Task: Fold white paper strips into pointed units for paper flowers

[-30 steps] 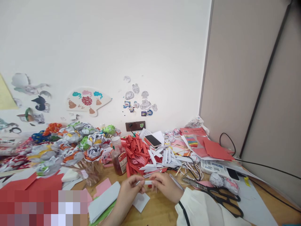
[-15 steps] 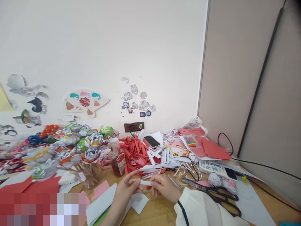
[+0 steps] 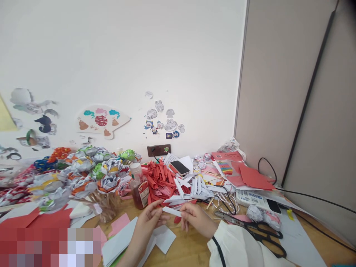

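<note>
A narrow folded white paper strip [image 3: 171, 211] spans the gap between my two hands above the wooden table. My right hand [image 3: 196, 218] pinches its right end between thumb and fingers. At its left end, my left hand [image 3: 151, 220] holds the strip with the thumb against the fingers. A bit of red [image 3: 177, 220] shows beneath the strip, close to my right fingers; what it is I cannot make out. Just beyond my hands lie a heap of folded red paper strips [image 3: 160, 180] and a pile of folded white strips [image 3: 198, 187].
White paper sheets [image 3: 119, 243] lie by my left forearm. Black-handled scissors [image 3: 264, 231] rest beside my right sleeve. A sauce bottle [image 3: 139, 193] stands behind my left hand, near bunched paper flowers [image 3: 94, 167]. A phone [image 3: 179, 167] lies on the paper heap.
My right hand has shifted slightly right, and more of the white strip shows between my hands, tilted down to the right. My left hand stays nearly in place.
</note>
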Available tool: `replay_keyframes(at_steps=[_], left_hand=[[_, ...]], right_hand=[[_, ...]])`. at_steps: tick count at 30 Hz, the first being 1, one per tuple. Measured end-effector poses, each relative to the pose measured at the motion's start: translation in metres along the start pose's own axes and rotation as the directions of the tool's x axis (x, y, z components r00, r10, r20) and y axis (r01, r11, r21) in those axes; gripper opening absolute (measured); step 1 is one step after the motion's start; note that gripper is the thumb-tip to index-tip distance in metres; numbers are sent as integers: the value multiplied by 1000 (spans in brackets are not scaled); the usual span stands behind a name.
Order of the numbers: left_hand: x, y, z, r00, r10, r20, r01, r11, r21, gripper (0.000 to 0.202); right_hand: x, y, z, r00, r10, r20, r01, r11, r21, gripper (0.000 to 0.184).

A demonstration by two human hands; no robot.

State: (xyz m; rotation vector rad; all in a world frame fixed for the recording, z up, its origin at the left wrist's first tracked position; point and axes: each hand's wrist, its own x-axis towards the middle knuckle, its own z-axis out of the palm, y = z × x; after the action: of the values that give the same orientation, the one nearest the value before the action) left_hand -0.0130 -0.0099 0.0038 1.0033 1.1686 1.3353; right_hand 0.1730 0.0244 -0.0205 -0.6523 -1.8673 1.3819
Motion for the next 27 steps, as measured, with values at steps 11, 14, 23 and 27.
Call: replay_keyframes(at_steps=[11,14,23,27], left_hand=[[0,4,2,985,170,-4,-168,977,128,35],[-2,3,4,975,223,1,-221,966,137,34],[-2,5,5,947,310,-89,-292,941,170,35],[-5,4,6,947,316,-47,-298,927,227,35]], right_hand=[[-1,3,-1,996,36,-87,-52,981,-187,21],[-1,3,0,996,38,-83,-54,979,-197,19],[-3,-3,-3,997,41,-63,-58,954,-296,35],[-2,-1,-4,992,-45,-115,0,933,-359,35]])
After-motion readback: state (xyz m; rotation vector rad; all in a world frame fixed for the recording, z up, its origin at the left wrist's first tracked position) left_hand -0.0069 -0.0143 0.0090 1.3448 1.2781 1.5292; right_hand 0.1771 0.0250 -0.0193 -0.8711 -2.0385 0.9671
